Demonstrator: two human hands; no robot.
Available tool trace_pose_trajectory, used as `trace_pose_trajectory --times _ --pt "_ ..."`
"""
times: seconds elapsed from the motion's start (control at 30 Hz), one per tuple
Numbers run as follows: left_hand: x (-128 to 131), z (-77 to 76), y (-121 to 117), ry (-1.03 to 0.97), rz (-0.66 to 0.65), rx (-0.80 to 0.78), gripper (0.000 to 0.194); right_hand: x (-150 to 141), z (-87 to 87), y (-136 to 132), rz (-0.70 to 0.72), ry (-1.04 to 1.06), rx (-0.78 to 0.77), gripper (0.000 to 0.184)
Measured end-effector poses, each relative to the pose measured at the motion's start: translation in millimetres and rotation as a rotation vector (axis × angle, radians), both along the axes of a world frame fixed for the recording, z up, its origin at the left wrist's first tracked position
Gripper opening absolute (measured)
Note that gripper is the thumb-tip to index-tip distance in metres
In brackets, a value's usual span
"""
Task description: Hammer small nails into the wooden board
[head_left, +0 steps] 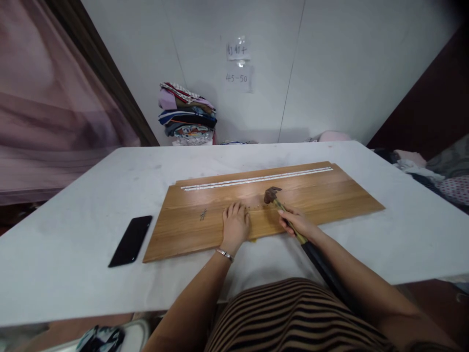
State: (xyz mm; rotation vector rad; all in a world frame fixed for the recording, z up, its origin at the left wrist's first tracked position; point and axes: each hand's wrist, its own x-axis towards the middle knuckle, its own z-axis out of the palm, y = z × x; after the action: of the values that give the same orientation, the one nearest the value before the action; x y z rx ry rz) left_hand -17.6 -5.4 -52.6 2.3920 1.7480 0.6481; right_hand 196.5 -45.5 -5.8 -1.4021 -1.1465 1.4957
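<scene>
My right hand (296, 222) is wrapped round the yellow handle of a claw hammer (273, 194), whose rusty head is just above the wooden board (311, 195). The black grip end of the handle runs back under my forearm. My left hand (236, 224) lies flat on the board near its front edge, fingers stretched forward. To the left of that hand a few loose nails (202, 214) rest on the wood. Small dark specks (258, 206) run along the board between my left hand and the hammer head; they are too small to make out.
Two white strips (256, 179) with markings lie along the board's back part. A black phone (131, 240) is left of the board on the white-covered table (80, 210). Folded clothes (188, 115) are stacked at the wall behind. More cloth (454, 188) lies beyond the right edge.
</scene>
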Motion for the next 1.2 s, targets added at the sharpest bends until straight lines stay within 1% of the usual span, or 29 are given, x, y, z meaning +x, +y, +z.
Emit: trace_pose_trajectory --times 0.1,0.23,0.3,0.53,0.77,1.0,1.07,1.2 --pt "0.3 0.6 0.1 -0.005 0.002 -0.01 0.03 -0.4 -0.4 1.7 -0.007 0.01 0.006 0.04" --pt "0.1 1.1 -0.2 -0.008 0.002 -0.01 0.029 -1.0 -9.6 3.2 -0.006 0.023 -0.004 0.042" --pt "0.0 1.4 -0.4 -0.006 0.0 -0.008 0.029 -1.1 -11.2 2.5 0.0 0.022 -0.003 0.043" --pt "0.0 -1.4 0.7 -0.011 0.001 0.015 0.028 -1.3 -1.1 2.3 -0.008 0.023 0.003 0.042" --pt "-0.7 -4.5 1.5 0.0 -0.003 0.025 0.03 -1.7 -11.3 4.1 -0.002 0.024 -0.003 0.042" --pt "-0.5 -1.3 0.3 -0.007 0.0 0.012 0.029 -1.2 -2.0 2.4 0.001 0.019 0.011 0.043" --pt "-0.5 -1.4 0.3 -0.005 0.001 0.013 0.029 -1.6 -3.8 3.0 -0.006 0.024 0.015 0.043" --pt "-0.4 -0.9 0.0 0.001 0.001 0.014 0.03 -0.9 -13.6 3.5 0.003 0.022 0.007 0.042"
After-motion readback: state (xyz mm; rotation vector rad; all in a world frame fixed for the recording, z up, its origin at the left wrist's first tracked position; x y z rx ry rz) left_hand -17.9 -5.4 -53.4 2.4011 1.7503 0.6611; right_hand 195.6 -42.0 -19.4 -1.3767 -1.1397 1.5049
